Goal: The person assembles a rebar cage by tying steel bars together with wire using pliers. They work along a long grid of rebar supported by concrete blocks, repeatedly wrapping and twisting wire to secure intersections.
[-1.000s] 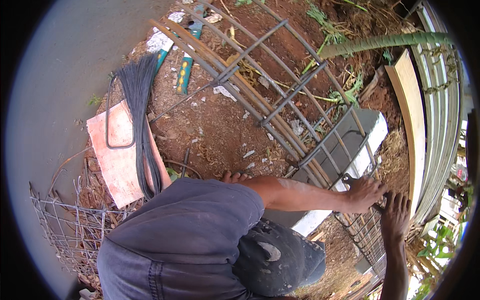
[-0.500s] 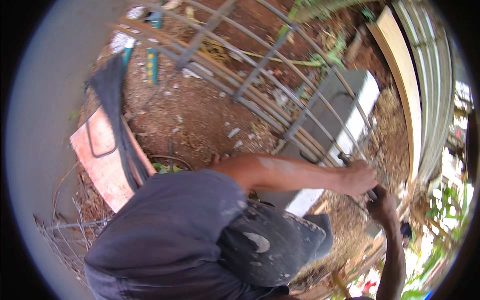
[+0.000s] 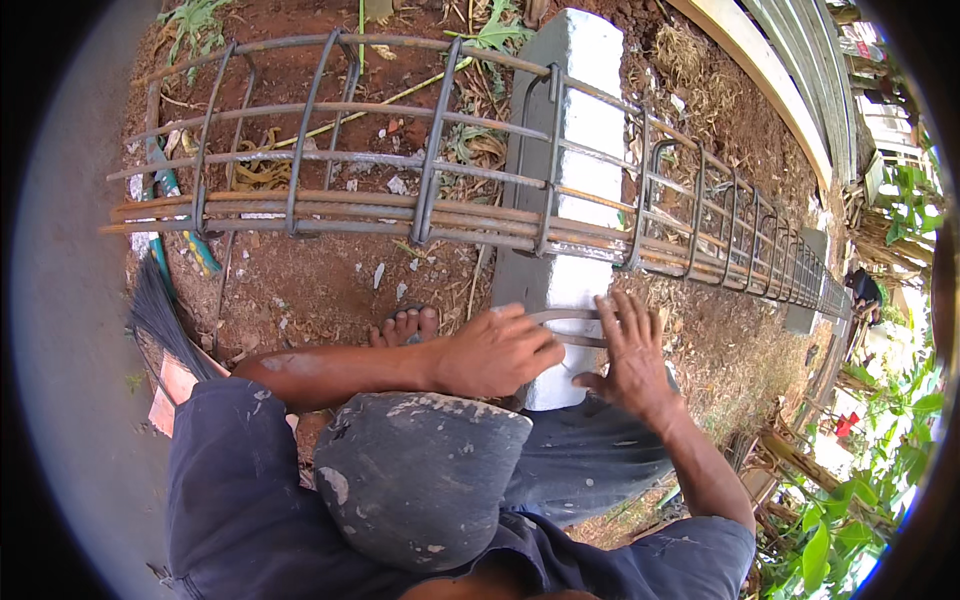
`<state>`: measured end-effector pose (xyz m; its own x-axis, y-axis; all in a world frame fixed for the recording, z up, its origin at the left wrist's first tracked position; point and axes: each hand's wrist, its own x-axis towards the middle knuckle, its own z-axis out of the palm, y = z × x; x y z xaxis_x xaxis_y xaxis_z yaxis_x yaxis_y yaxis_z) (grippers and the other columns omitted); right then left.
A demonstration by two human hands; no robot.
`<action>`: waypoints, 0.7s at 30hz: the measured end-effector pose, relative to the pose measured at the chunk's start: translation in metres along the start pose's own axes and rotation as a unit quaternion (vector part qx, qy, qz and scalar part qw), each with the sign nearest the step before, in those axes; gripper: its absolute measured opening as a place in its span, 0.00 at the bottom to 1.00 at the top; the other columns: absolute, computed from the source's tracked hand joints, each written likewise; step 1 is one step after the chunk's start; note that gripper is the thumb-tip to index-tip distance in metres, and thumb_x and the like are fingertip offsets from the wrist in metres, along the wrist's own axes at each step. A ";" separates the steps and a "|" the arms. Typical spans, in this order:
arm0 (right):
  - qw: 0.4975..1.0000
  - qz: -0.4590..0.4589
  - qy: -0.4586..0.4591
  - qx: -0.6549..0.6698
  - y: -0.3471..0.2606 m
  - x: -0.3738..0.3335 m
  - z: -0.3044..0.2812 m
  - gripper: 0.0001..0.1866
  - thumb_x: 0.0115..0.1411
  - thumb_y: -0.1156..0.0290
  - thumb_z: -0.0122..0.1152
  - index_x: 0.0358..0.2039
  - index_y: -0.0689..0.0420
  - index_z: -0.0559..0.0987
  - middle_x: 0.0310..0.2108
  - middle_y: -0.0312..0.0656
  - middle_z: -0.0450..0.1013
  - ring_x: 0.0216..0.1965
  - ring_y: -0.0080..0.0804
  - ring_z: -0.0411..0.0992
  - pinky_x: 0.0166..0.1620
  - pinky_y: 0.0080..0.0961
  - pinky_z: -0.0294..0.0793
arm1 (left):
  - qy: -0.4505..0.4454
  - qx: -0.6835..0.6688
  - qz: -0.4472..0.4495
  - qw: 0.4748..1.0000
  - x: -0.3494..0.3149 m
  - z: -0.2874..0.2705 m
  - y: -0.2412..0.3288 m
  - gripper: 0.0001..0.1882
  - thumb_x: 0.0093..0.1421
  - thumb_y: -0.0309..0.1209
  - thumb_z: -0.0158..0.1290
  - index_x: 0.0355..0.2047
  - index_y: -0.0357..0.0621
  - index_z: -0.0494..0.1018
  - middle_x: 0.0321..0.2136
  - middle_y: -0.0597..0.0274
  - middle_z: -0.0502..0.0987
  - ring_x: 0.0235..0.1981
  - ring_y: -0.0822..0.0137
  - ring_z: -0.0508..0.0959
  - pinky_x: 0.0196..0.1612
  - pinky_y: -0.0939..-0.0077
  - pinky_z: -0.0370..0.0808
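My left hand [image 3: 500,350] is closed, fingers curled around one end of a bent steel stirrup [image 3: 572,314], a narrow loop of dark rod. At the loop's other end, my right hand [image 3: 635,365] has its fingers stretched out and thumb apart, touching or almost touching the rod. Beneath the loop lies a white-and-grey block [image 3: 595,50]. Just beyond my hands, a long rebar cage [image 3: 435,150] runs across the view and away to the right. It rests over the block, with several stirrups along its long bars. My left fingertips are partly hidden.
Black tie wires [image 3: 165,310] and a teal-and-yellow handled tool [image 3: 200,252] lie at the left, near a pinkish board [image 3: 165,405]. A wooden plank [image 3: 775,65] and corrugated sheets [image 3: 825,65] stand far right. Another person [image 3: 865,290] is at the cage's distant end. My bare foot [image 3: 410,325] is close by.
My hands were together at the far right around a dark tool or rod; now they are apart, nearer the middle, with the stirrup between them. The view has turned, showing the cage's length.
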<state>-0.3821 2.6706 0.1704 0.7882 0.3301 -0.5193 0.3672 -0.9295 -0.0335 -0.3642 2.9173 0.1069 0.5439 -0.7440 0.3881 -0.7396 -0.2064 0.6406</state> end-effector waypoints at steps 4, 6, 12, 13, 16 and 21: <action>0.980 -0.062 -0.009 0.187 -0.022 -0.008 -0.027 0.49 0.47 0.50 0.74 0.64 0.60 0.62 0.60 0.57 0.61 0.63 0.54 0.57 0.63 0.53 0.53 | 0.012 -0.020 -0.038 0.999 -0.001 -0.007 0.000 0.13 0.52 0.28 0.56 0.40 0.42 0.74 0.31 0.58 0.76 0.28 0.61 0.79 0.29 0.65 0.75; 0.944 -0.063 0.025 0.323 -0.026 -0.009 -0.037 0.33 0.53 0.57 0.71 0.54 0.61 0.72 0.48 0.53 0.73 0.52 0.49 0.70 0.53 0.45 0.67 | 0.022 -0.003 -0.062 0.998 0.005 -0.021 0.001 0.12 0.52 0.29 0.56 0.39 0.43 0.75 0.31 0.59 0.76 0.28 0.63 0.79 0.29 0.65 0.76; 0.917 -0.141 0.059 0.368 -0.026 0.006 -0.056 0.11 0.58 0.69 0.65 0.40 0.58 0.81 0.27 0.51 0.78 0.24 0.44 0.77 0.30 0.34 0.75 | -0.260 0.091 0.052 0.960 0.026 -0.067 -0.016 0.15 0.56 0.32 0.57 0.44 0.42 0.74 0.31 0.59 0.74 0.31 0.62 0.80 0.31 0.65 0.78; 0.927 -0.114 0.072 0.351 -0.022 0.012 -0.060 0.11 0.59 0.69 0.64 0.40 0.58 0.81 0.26 0.52 0.78 0.24 0.44 0.77 0.30 0.35 0.75 | -0.223 0.069 0.024 0.972 0.035 -0.078 -0.021 0.16 0.57 0.33 0.56 0.45 0.42 0.74 0.32 0.58 0.74 0.33 0.59 0.80 0.34 0.63 0.78; 0.934 0.009 0.137 0.330 -0.003 0.036 -0.065 0.10 0.60 0.71 0.63 0.41 0.60 0.81 0.21 0.47 0.76 0.20 0.34 0.72 0.27 0.31 0.71 | -0.072 0.048 -0.050 0.995 0.063 -0.102 -0.056 0.18 0.63 0.37 0.52 0.49 0.41 0.73 0.38 0.52 0.73 0.39 0.51 0.78 0.43 0.56 0.76; 0.909 0.081 0.278 0.300 0.025 0.083 -0.053 0.11 0.63 0.71 0.59 0.42 0.63 0.82 0.18 0.39 0.74 0.18 0.19 0.65 0.23 0.24 0.65 | -0.213 0.226 -0.274 0.910 0.102 -0.120 -0.144 0.17 0.62 0.37 0.51 0.48 0.41 0.75 0.40 0.46 0.77 0.43 0.48 0.78 0.52 0.55 0.73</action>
<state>-0.2818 2.6837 0.1719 0.9970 0.0570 -0.0531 0.0192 -0.8407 -0.5412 -0.1549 2.9476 0.1335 0.7489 -0.6093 -0.2606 -0.5433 -0.7897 0.2851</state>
